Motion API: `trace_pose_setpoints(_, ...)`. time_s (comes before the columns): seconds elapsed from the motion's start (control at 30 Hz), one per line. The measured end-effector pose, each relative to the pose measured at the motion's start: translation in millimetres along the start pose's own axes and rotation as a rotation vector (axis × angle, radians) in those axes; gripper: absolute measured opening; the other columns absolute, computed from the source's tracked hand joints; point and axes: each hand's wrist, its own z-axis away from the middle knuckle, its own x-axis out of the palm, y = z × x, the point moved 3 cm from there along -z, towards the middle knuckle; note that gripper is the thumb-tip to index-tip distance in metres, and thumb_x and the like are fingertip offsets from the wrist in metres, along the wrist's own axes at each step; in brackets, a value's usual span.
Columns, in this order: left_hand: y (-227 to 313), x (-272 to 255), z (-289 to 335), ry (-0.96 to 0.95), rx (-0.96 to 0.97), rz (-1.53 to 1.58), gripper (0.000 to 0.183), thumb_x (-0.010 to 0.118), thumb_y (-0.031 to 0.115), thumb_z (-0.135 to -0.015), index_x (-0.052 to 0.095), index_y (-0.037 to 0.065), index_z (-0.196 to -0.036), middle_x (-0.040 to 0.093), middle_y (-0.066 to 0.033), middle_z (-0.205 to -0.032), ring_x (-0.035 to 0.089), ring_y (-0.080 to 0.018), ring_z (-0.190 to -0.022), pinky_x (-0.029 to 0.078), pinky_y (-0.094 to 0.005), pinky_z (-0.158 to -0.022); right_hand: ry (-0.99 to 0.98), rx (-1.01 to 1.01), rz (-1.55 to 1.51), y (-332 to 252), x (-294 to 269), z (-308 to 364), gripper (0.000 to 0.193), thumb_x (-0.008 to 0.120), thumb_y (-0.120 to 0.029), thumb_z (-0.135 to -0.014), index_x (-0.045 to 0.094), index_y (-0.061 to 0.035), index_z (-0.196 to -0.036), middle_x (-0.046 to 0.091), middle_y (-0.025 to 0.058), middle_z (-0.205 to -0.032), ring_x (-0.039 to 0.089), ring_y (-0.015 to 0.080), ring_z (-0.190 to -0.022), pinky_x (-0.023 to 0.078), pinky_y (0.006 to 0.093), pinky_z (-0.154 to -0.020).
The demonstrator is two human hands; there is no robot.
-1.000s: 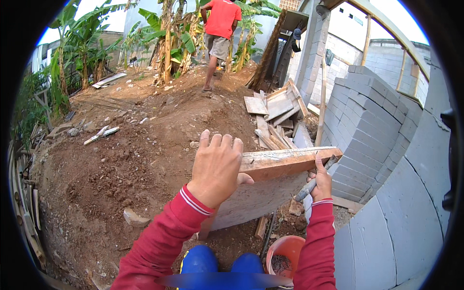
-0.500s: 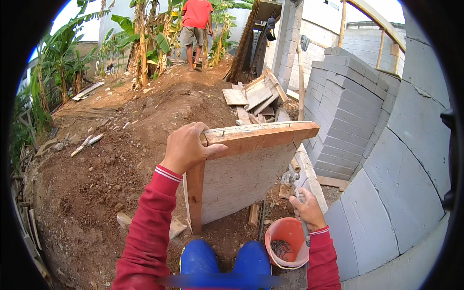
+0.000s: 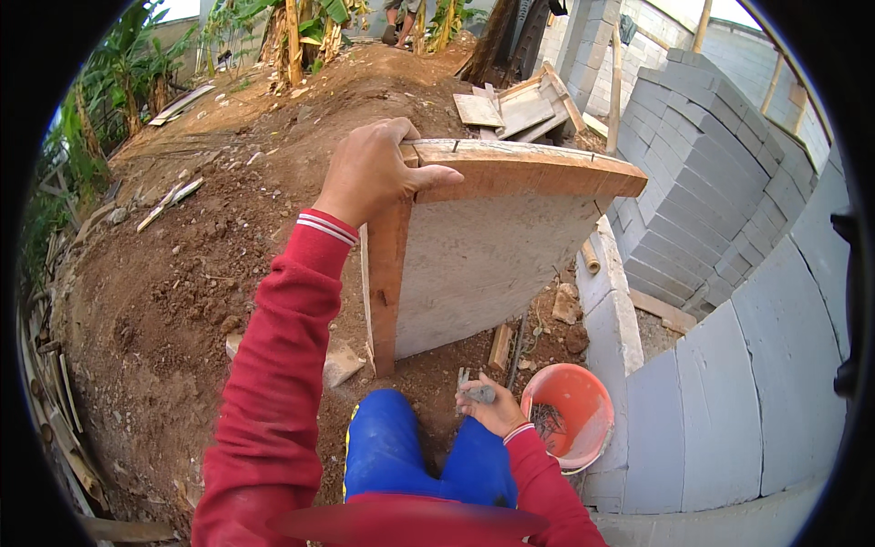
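Observation:
My left hand (image 3: pixel 369 169) grips the top corner of a wood-framed panel (image 3: pixel 492 264), with the thumb on the near side and the fingers over the top. The panel stands on edge on the soil, its pale grey sheet framed by brown timber, and nail points stick up along its top edge. Low in front of my knees, my right hand (image 3: pixel 497 410) is closed round a claw hammer (image 3: pixel 480 394). The handle's end points up toward me, and the metal head lies partly hidden beyond the fingers. A red-orange bucket (image 3: pixel 583 401) with nails inside stands right of that hand.
Grey block walls (image 3: pixel 729 401) rise close on my right, with a block stack (image 3: pixel 702 173) behind. Scrap boards (image 3: pixel 519 109) lie beyond the panel. Uneven soil (image 3: pixel 173 365) spreads left. A person's legs (image 3: pixel 401 20) show at the far top among banana plants.
My right hand has swung the hammer left and down, from beside the bucket to before my knees. My left hand keeps its hold on the panel. The view has tilted downward.

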Motion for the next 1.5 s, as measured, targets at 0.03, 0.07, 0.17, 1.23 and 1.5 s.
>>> trace_pose_setpoints(0.03, -2.6, 0.7, -0.5, -0.013, -0.019, 0.007, 0.080, 0.087, 0.067, -0.064, 0.073, -0.003, -0.099, 0.073, -0.0185, -0.087, 0.073, -0.0316, -0.083, 0.057, -0.0404, -0.076, -0.016, -0.021, -0.008, -3.1, 14.5, 7.9, 0.047, 0.070, -0.028, -0.097, 0.058, 0.0027, -0.129, 0.066, 0.0129, -0.109, 0.067, 0.0221, -0.087, 0.054, 0.0341, -0.076)
trace_pose_setpoints(0.07, -4.3, 1.6, -0.7, -0.008, -0.018, 0.020, 0.080, 0.087, 0.068, -0.064, 0.073, -0.003, -0.098, 0.073, -0.0184, -0.086, 0.072, -0.0321, -0.082, 0.056, -0.0406, -0.076, -0.129, -0.103, 0.051, -12.3, 34.8, 17.0, 0.048, 0.072, -0.030, -0.096, 0.058, 0.0010, -0.129, 0.066, 0.0127, -0.112, 0.066, 0.0214, -0.088, 0.054, 0.0335, -0.077)
trace_pose_setpoints(0.17, -7.7, 5.1, -0.1, 0.150, -0.028, 0.137, 0.066, 0.074, 0.063, -0.083, 0.072, -0.001, -0.097, 0.072, -0.0165, -0.088, 0.071, -0.0344, -0.083, 0.055, -0.0410, -0.077, -0.260, -0.295, 0.497, -44.4, 102.4, 55.0, 0.045, 0.076, -0.030, -0.094, 0.059, -0.0031, -0.126, 0.064, 0.0101, -0.115, 0.064, 0.0180, -0.088, 0.052, 0.0304, -0.077)
trace_pose_setpoints(1.23, -28.1, 33.5, 31.9, 0.606, -0.402, 0.427, 0.066, 0.044, 0.064, -0.103, 0.064, 0.003, -0.088, 0.064, -0.0205, -0.074, 0.064, -0.0432, -0.071, 0.049, -0.0467, -0.062, -0.527, -0.775, 1.302, -294.6, 482.7, -33.0, 0.049, 0.058, -0.055, -0.101, 0.051, -0.0089, -0.088, 0.042, -0.0044, -0.064, 0.039, 0.0055, -0.049, 0.031, 0.0221, -0.044)
trace_pose_setpoints(1.5, -22.5, 36.7, 30.4, 0.682, -0.322, 0.469, 0.072, 0.024, 0.062, -0.108, 0.062, 0.004, -0.088, 0.060, -0.0194, -0.073, 0.062, -0.0450, -0.070, 0.048, -0.0473, -0.063, -0.325, -0.939, 1.270, -299.2, 508.3, -4.6, 0.044, 0.071, -0.045, -0.097, 0.048, -0.0149, -0.075, 0.041, -0.0078, -0.063, 0.042, 0.0018, -0.049, 0.032, 0.0189, -0.045)
